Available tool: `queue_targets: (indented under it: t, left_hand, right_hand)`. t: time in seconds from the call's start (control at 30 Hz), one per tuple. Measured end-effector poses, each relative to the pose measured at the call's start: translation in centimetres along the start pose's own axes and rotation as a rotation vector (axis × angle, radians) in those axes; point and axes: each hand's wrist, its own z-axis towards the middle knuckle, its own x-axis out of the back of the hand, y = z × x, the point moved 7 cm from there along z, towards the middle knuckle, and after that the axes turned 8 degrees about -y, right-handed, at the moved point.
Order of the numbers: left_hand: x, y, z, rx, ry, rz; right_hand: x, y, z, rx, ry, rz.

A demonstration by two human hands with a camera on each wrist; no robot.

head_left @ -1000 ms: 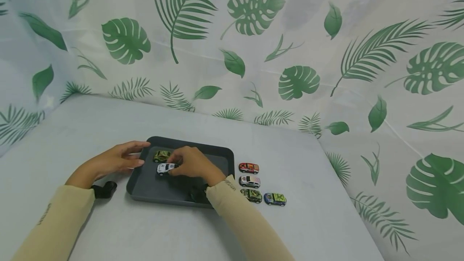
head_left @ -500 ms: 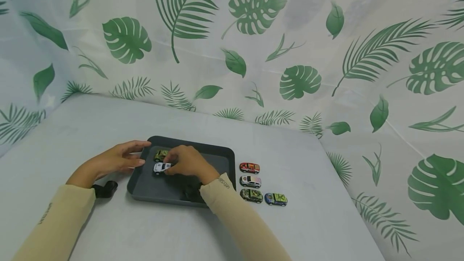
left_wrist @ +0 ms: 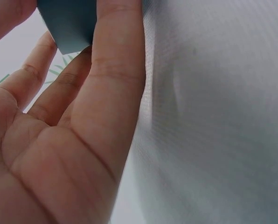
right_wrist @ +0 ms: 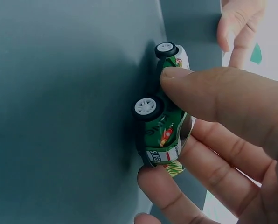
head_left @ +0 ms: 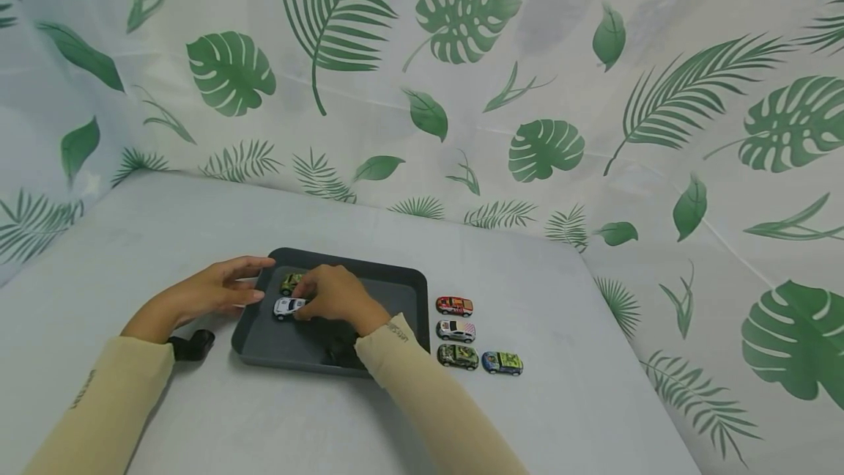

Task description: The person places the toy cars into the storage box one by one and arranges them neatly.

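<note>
My right hand (head_left: pixel 339 299) pinches a white and green toy car (head_left: pixel 286 308) between thumb and fingers, low over the left part of a dark grey tray (head_left: pixel 283 347). In the right wrist view the thumb presses the green side of the car, and its white wheels show. Just behind it on the tray sits a camouflage toy car (head_left: pixel 290 284), partly covered by my right fingers. My left hand (head_left: pixel 211 288) rests at the tray's left rim with fingers extended. The left wrist view shows the tray's dark corner between its thumb and fingers.
Right of the tray, a red toy car (head_left: pixel 454 306), a silver and pink one (head_left: pixel 456 331) and a green camouflage one (head_left: pixel 458 357) stand in a column. A blue and yellow car (head_left: pixel 502 363) stands beside the lowest. A leaf-print cloth (head_left: pixel 475 145) backs the white table.
My right hand has slid the white and green car leftward across the tray, towards its left wall. My left hand stays at the rim.
</note>
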Motion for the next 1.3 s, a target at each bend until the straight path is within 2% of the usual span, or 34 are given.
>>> queue_targets:
  t: [0.37,0.8,1.0,1.3]
  left_hand:
    - [0.0,0.1,0.0,-0.003,-0.001,-0.001]
    - [-0.1,0.1,0.0,0.004,-0.002,-0.009]
    - [-0.1,0.2,-0.1,-0.024,-0.012,-0.028]
    - [-0.1,-0.1,-0.1,-0.011,-0.005,-0.012]
  right_hand:
    - [-0.3,-0.2,0.3,-0.025,0.002,-0.046]
    - [0.1,-0.3,-0.4,-0.018,0.004,-0.03]
    - [0.7,-0.5,-1.1,0.033,0.018,-0.019]
    - [2.0,-0.1,-2.6,0.122,0.056,0.073]
